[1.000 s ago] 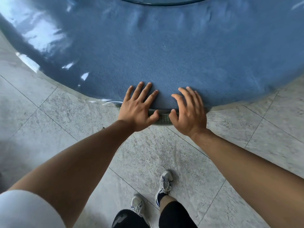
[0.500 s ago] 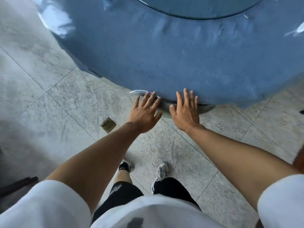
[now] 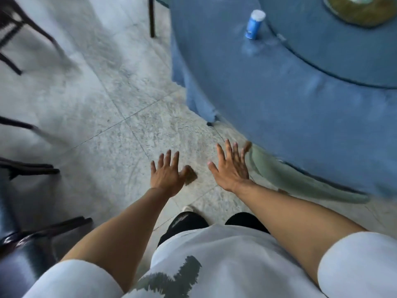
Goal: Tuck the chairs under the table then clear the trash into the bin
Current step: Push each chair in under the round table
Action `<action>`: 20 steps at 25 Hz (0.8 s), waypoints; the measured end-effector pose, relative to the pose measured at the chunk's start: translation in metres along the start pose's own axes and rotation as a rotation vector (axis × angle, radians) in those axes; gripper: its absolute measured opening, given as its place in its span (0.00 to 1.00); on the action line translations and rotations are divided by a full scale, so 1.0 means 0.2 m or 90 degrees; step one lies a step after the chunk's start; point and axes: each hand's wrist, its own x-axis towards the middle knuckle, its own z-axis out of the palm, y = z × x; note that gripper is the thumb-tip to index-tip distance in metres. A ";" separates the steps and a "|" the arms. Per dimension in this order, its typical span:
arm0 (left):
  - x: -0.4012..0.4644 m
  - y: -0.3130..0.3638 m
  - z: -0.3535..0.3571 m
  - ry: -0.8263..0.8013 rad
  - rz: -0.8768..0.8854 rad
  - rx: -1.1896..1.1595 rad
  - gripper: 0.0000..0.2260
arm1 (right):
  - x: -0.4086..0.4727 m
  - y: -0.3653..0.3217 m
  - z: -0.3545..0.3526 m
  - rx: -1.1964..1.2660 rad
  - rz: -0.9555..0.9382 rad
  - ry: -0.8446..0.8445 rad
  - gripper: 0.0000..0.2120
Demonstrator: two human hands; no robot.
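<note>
While both arms reach out over the floor (image 3: pixel 111 108), nothing is held. Far left: dark chairs (image 3: pixel 25 233) stand on the tiles, well away from the table (image 3: pixel 290 100), legs and a glossy black seat visible, blurred. Another dark chair leg (image 3: pixel 152 18) shows at the top, just beside the table's left edge. Left hand (image 3: pixel 166 175) is flat, palm down, fingers (image 3: pixel 167 157) spread and released, hovering above the floor; a small brown square (image 3: pixel 190 177) on the tile sits right by its thumb, touching or not cannot tell. Right hand (image 3: pixel 233 166) is likewise spread, fingers loose, grasping nothing, near the table's lower-left edge but apart from the cloth. A pale green chair (image 3: pixel 300 179) is tucked under the table's near edge, mostly covered by the blue cloth, its back just beside the right hand. On the table, near its left edge, a blue can (image 3: pixel 254 24) with a white top stands upright beside the rim of a glass turntable (image 3: pixel 335 48). White sleeves, white shirt and dark trousers fill the bottom. Whole view motion-blurred. No bin in view.
</note>
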 end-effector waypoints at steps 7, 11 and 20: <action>0.30 -0.38 -0.35 0.052 -0.110 -0.067 0.36 | 0.53 -0.47 -0.15 -0.076 -0.083 -0.051 0.36; 0.63 -0.46 -0.55 0.050 -0.161 -0.093 0.36 | 0.99 -0.63 -0.27 -0.086 -0.124 -0.101 0.37; 1.29 -0.62 -1.14 0.073 -0.280 -0.127 0.35 | 1.82 -0.98 -0.68 -0.097 -0.189 -0.192 0.36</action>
